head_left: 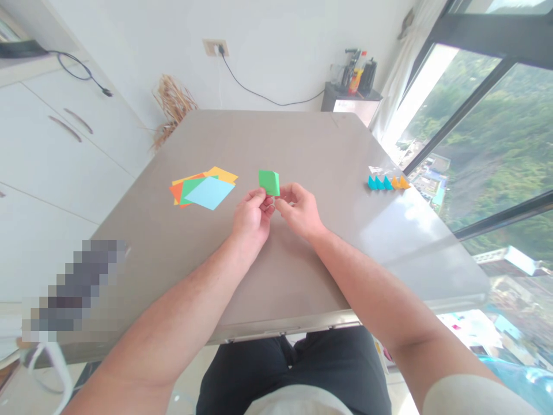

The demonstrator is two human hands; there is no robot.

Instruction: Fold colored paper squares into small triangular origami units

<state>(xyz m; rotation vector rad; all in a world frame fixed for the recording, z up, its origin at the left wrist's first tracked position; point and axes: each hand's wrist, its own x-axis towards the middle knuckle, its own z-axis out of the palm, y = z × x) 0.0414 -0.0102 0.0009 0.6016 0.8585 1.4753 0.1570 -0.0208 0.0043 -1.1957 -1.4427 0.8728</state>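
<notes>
A small folded green paper (268, 182) is held up above the middle of the table, with a crease and a slanted corner at its upper right. My left hand (254, 213) pinches its lower left edge between thumb and fingers. At its lower right, my right hand (299, 208) has curled fingers close to the paper's edge; whether they grip it I cannot tell. Left of my hands lies a loose pile of coloured paper sheets, a light blue sheet (211, 193) on top, with green, orange and yellow ones beneath.
On the table's (276, 138) right side stands a row of several small folded paper pieces (380, 183), blue and orange. A pixelated dark object (82, 285) lies at the left edge. Windows (488, 127) border the right; a small cabinet (352, 98) with bottles stands behind.
</notes>
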